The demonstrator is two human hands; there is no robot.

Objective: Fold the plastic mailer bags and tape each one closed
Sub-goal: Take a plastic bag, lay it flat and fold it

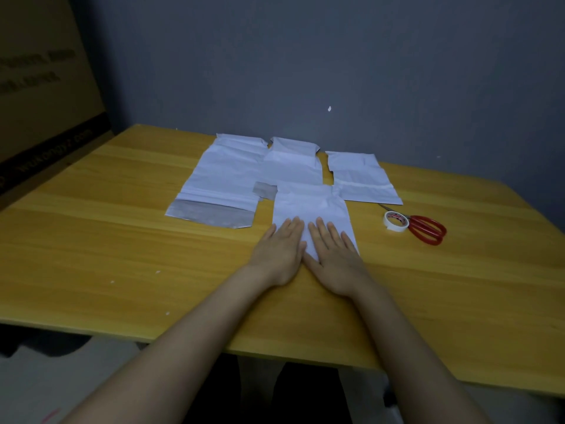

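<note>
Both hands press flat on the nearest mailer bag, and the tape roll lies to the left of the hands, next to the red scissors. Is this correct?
One detail is wrong: the head view shows the tape roll to the right of the hands, not the left. The rest holds: left hand and right hand press flat on the nearest mailer bag, and the roll is beside the red scissors.

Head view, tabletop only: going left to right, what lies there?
Large mailer bag with grey flap → left hand → right hand → roll of tape → red scissors.
</note>
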